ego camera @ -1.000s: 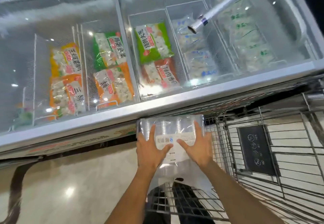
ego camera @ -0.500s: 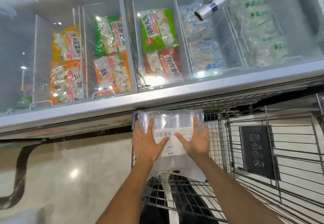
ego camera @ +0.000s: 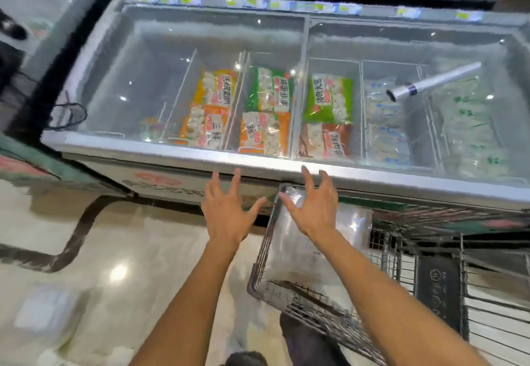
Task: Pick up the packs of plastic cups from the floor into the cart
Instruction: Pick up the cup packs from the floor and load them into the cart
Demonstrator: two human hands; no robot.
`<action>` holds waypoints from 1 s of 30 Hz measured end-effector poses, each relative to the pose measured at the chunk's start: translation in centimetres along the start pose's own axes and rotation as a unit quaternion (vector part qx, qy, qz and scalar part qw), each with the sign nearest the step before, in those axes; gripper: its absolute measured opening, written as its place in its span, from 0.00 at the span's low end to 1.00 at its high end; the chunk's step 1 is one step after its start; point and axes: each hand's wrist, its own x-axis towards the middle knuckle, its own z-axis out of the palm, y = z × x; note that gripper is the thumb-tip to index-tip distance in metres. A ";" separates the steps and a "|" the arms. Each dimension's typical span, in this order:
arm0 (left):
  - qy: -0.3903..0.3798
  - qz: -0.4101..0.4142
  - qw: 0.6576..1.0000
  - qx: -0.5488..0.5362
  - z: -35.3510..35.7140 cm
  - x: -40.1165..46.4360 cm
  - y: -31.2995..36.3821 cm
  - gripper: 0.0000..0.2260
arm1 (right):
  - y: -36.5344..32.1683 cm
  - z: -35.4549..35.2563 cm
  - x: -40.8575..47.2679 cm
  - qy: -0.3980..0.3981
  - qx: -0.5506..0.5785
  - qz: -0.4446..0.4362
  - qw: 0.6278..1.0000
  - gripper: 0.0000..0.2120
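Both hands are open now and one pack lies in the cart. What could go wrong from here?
The pack of cups leans against the cart's front corner near the rim, so it might slide out if the cart is bumped. Another pack lies on the floor by the feet; it could be stepped on. The left hand and right hand are open, holding nothing.

Left hand [ego camera: 226, 216]: I see it spread, empty, over floor.
Right hand [ego camera: 314, 208]: fingers splayed above clear plastic cup pack [ego camera: 298, 251] in wire cart [ego camera: 315, 302].
Second blurry white pack [ego camera: 43, 314]: floor, eight o'clock.
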 end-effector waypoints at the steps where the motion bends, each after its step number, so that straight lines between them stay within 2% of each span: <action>1: 0.021 -0.005 1.000 -0.007 -1.8 -0.3 -1.6 0.42 | -2.5 -0.3 -0.3 0.007 -0.007 -0.035 0.999 0.43; 7: 0.143 -0.067 0.987 -0.029 -11.6 -4.4 -14.1 0.41 | -17.6 0.4 -4.8 0.043 -0.038 -0.203 0.977 0.38; 14: 0.201 -0.209 0.957 -0.032 -19.2 -12.8 -29.7 0.43 | -34.3 5.2 -12.8 0.028 -0.005 -0.338 0.941 0.42; 17: 0.244 -0.262 0.933 -0.032 -21.2 -15.8 -35.7 0.44 | -40.5 7.9 -15.7 0.016 0.024 -0.405 0.914 0.40; 23: 0.282 -0.362 0.888 -0.020 -22.8 -19.3 -45.9 0.41 | -51.4 14.7 -19.2 -0.030 0.038 -0.514 0.856 0.40; 30: 0.279 -0.509 0.814 -0.015 -23.6 -20.2 -56.3 0.42 | -64.8 23.8 -20.1 -0.113 0.016 -0.614 0.781 0.39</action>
